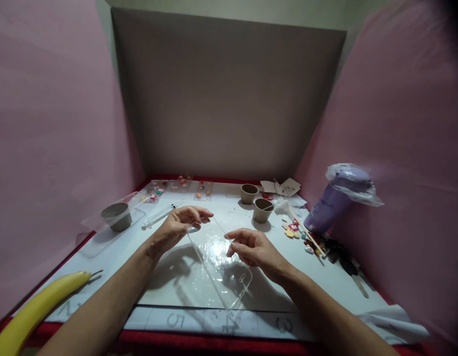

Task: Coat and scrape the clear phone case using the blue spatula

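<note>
Tilted above the white sheet is a clear phone case [214, 267], shiny with glare, with a small slot near its lower right corner. At its far end, the fingers and thumb of my left hand [180, 222] close on the edge. My right hand [253, 249] pinches the right-hand edge, fingers curled over it. Beyond my left hand lies a syringe [158, 216]. Farther back are clear pieces set with small colourful charms [204, 190]. Two small brown cups [263, 211] stand beyond my right hand, the nearer one with a stick in it.
At left, a clear plastic piece [138, 207] rests across a grey cup [117, 217]. A banana [47, 301] lies at the front left. To the right are a purple tumbler [325, 207] with plastic over its top, loose charms [291, 230], a wooden stick [306, 231] and paper cards [284, 187].
</note>
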A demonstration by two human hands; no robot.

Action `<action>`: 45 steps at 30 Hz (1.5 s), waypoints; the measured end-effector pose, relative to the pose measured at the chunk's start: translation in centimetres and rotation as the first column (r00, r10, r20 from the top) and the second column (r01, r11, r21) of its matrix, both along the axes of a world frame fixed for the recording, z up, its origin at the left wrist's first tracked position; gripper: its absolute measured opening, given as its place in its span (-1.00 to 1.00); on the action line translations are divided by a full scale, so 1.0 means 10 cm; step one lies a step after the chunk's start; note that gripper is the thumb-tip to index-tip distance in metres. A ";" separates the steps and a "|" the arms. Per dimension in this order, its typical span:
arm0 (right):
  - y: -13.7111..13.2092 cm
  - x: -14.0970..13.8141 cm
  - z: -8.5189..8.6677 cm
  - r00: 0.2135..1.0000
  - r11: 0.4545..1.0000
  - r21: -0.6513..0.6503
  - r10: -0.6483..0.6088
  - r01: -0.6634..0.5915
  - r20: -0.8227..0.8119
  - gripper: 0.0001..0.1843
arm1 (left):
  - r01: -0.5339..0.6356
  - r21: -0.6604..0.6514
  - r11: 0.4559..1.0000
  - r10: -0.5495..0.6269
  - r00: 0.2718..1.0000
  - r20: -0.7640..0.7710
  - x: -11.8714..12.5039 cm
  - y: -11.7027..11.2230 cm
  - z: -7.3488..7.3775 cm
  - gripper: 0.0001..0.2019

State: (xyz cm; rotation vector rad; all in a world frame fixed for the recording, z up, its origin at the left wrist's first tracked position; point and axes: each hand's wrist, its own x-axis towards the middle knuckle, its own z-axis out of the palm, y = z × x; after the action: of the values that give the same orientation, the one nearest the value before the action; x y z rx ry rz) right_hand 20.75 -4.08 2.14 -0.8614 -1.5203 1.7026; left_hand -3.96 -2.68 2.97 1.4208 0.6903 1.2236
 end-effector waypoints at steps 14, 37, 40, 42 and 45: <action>0.12 0.06 -0.13 0.944 0.951 0.069 -0.288 0.301 -0.158 -0.65 | -0.256 0.129 0.958 0.271 0.955 -0.119 0.11 0.03 -0.12 -0.47; -0.06 0.06 -0.30 0.865 0.031 0.976 -0.471 0.215 -0.175 -0.55 | -0.093 0.231 0.968 0.133 0.977 -0.165 0.49 -0.27 -0.14 -0.56; -0.06 0.04 -0.28 0.862 -0.093 0.988 -0.484 0.121 -0.151 -0.54 | 0.009 0.159 0.987 0.004 0.996 -0.084 0.55 -0.32 -0.18 -0.43; -0.06 0.03 -0.25 0.856 -0.113 0.991 -0.503 0.074 -0.121 -0.55 | 0.059 0.070 0.996 -0.057 0.998 -0.027 0.60 -0.35 -0.19 -0.43; -0.07 0.03 -0.23 0.875 -0.097 0.995 -0.478 0.030 -0.073 -0.55 | 0.070 -0.058 0.996 -0.067 0.996 0.057 0.65 -0.37 -0.18 -0.56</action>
State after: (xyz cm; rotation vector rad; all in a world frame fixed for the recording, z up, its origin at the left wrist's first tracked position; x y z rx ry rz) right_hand 21.04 -4.82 -0.15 -0.4545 -2.0340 -0.2634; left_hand 2.51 -6.38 1.17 1.3452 0.6306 1.1752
